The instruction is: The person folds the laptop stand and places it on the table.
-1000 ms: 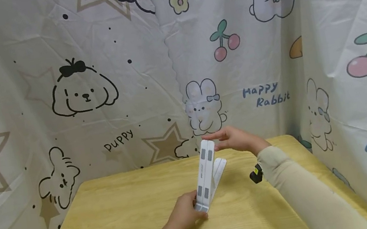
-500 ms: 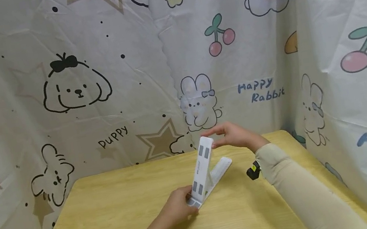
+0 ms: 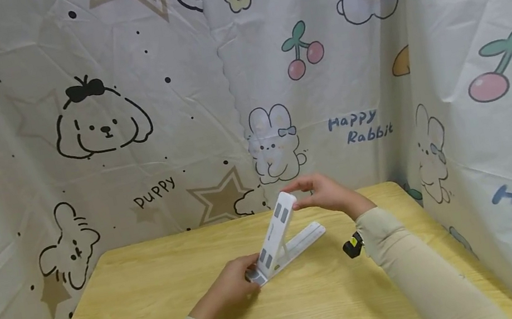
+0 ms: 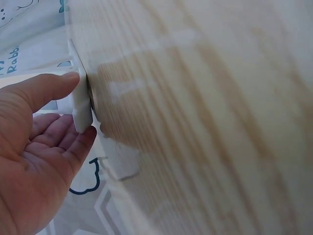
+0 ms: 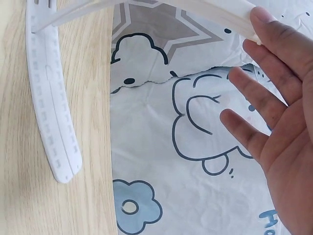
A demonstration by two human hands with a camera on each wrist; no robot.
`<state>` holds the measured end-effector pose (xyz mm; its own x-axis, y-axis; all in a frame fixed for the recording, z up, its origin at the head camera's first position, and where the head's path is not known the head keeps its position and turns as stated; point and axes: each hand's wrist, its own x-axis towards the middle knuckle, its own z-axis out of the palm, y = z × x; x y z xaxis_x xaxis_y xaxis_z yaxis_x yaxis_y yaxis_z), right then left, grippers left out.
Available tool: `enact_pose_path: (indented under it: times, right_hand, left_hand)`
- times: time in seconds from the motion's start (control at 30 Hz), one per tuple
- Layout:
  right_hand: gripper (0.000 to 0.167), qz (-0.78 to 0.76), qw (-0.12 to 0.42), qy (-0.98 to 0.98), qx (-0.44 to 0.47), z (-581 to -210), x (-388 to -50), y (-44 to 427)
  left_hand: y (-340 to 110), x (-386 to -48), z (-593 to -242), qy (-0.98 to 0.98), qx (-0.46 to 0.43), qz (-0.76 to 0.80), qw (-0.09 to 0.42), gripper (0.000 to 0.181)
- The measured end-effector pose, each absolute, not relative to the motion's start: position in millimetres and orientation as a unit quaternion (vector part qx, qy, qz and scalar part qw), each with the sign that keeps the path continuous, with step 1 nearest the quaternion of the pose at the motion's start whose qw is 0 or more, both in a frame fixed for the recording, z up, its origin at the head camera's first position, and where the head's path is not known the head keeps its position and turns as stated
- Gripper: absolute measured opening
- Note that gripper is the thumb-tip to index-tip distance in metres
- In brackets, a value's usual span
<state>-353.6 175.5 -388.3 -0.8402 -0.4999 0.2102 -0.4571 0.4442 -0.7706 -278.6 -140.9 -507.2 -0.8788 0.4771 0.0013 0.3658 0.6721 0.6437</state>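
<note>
A white folding laptop stand [image 3: 274, 230] with grey pads stands partly unfolded on the table, its upper arm slanting up from the hinge end. In the head view its lower bar [image 3: 306, 238] reaches back to the right. The left hand [image 3: 232, 283] grips the near hinge end; the left wrist view shows the thumb on the white end piece [image 4: 82, 116] and fingers beneath. At the raised tip, the right hand [image 3: 325, 192] pinches the upper arm [image 5: 220, 15] between thumb and index finger. Its other fingers are spread in the right wrist view, beside the notched lower bar [image 5: 53, 107].
The wood-grain table [image 3: 154, 278] lies below both hands. Printed curtains [image 3: 167, 112] hang close behind and at the sides. A black wrist device [image 3: 353, 245] with a yellow-green patch sits at the right cuff.
The stand's upper arm and lower bar have spread wider apart. The lower bar has tipped down toward the table, and the left hand has shifted left with the hinge end.
</note>
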Motion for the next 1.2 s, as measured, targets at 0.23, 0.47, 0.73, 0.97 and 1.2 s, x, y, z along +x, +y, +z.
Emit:
enact_pose_path:
  times: [0.23, 0.47, 0.73, 0.97, 1.2]
  right_hand:
    - [0.043, -0.447, 0.009, 0.851, -0.277, -386, -350, 175]
    - [0.045, -0.426, -0.002, 0.865, -0.264, -386, -347, 174]
    - [0.043, -0.428, -0.015, 0.865, -0.261, -379, -345, 171]
    - [0.049, -0.426, 0.002, 0.867, -0.258, -395, -339, 172]
    - [0.055, -0.465, 0.004, 0.853, -0.236, -398, -338, 172]
  left_hand:
    - [-140, -282, -504, 0.909, 0.250, 0.325, 0.077, 0.074]
    - [-144, -286, -504, 0.907, 0.267, 0.315, 0.086, 0.075]
    - [-150, -293, -496, 0.910, 0.246, 0.319, 0.100, 0.075]
    - [-152, -289, -510, 0.904, 0.265, 0.320, 0.104, 0.076]
    - [-155, -296, -506, 0.902, 0.274, 0.312, 0.114, 0.076]
